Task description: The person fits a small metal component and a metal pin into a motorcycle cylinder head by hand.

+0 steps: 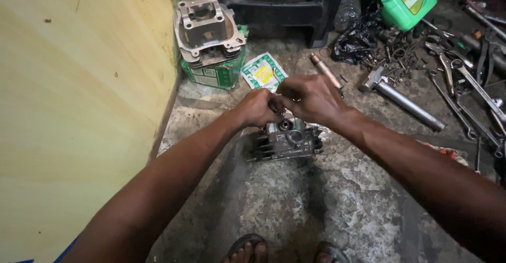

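Note:
A dark finned engine cylinder head [286, 142] sits on the concrete floor in front of my feet. Both my hands meet just above its top. My left hand [257, 108] is closed around a small metal part that is mostly hidden by the fingers. My right hand [312, 100] pinches the same small part from the other side. I cannot tell exactly what the part is.
A grey engine cylinder block [208, 28] rests on a green box [216, 73] by the yellow wall [79, 110]. A green-and-white packet [263, 71], a metal hammer [400, 100], wrenches [469, 89], loose nuts, a black bag and a green jug [408, 2] lie at the right.

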